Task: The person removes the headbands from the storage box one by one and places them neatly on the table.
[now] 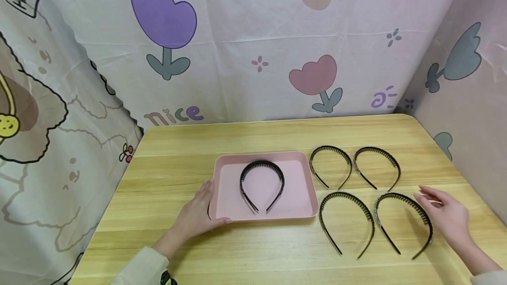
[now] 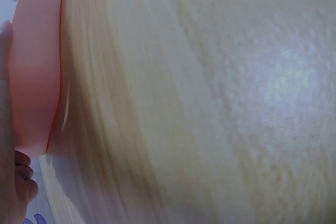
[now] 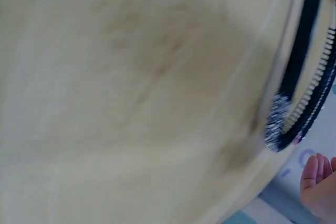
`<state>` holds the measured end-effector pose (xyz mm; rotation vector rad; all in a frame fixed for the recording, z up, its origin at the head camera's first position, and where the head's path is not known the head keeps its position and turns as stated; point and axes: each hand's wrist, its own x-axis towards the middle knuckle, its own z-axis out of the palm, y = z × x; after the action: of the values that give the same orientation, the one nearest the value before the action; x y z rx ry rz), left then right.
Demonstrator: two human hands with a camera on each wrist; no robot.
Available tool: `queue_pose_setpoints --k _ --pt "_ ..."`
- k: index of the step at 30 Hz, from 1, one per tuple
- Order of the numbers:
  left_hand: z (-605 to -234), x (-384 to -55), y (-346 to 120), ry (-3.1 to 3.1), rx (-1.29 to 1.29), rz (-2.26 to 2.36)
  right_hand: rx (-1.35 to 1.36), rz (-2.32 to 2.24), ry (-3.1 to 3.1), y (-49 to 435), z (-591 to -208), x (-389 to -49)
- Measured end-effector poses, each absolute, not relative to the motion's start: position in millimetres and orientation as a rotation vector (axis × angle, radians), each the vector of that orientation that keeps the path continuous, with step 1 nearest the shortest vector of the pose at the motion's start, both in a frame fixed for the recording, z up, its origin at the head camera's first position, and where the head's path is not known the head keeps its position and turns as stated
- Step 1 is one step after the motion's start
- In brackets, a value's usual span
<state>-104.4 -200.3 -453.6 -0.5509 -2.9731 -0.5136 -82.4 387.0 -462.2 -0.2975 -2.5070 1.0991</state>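
Observation:
My left hand (image 1: 192,214) holds the near left corner of a shallow pink tray (image 1: 299,188), thumb along its front wall and fingers along its left side. In the tray lies a black toothed headband (image 1: 262,163); its left end shows two tips, so I cannot tell whether a second is stacked there. My right hand (image 1: 447,214) hovers beside the front right headband (image 1: 401,196), fingers loosely bent, holding nothing. The right wrist view shows a black headband (image 3: 302,40) with a glittery silver section, apart from the fingers.
Right of the tray lie more black headbands: a back left headband (image 1: 330,147), a back right headband (image 1: 374,148) and a front left headband (image 1: 345,194). All rest on a wooden table (image 1: 166,148). Printed cloth (image 1: 241,87) hangs behind the table and at both sides.

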Motion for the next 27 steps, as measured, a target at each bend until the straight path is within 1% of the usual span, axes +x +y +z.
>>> queue_pose_setpoints --k 1,4,8,9,14,21,27 --pt "-453.6 -104.5 -200.3 -2.973 -0.551 -0.514 -0.29 1.097 -2.512 392.3 -470.1 -86.9" --pt "-453.8 -104.5 -200.0 -2.975 -0.548 -0.517 -0.244 1.095 -2.53 393.8 -478.1 -94.9" --pt "-453.6 -104.3 -199.6 -2.985 -0.539 -0.524 -0.188 1.171 -2.531 376.0 -464.1 -97.8" --pt "-453.3 -104.2 -199.5 -2.987 -0.536 -0.525 -0.165 1.179 -2.52 376.5 -467.4 -100.2" --pt "-452.7 -103.5 -199.7 -2.995 -0.529 -0.51 -0.12 1.275 -2.476 355.2 -455.0 -103.5" --pt "-452.7 -102.2 -199.8 -3.0 -0.516 -0.5 -0.06 1.348 -2.44 318.3 -430.7 -100.9" --pt "-452.7 -103.0 -199.6 -3.002 -0.517 -0.493 -0.032 1.367 -2.411 301.4 -428.1 -104.0"
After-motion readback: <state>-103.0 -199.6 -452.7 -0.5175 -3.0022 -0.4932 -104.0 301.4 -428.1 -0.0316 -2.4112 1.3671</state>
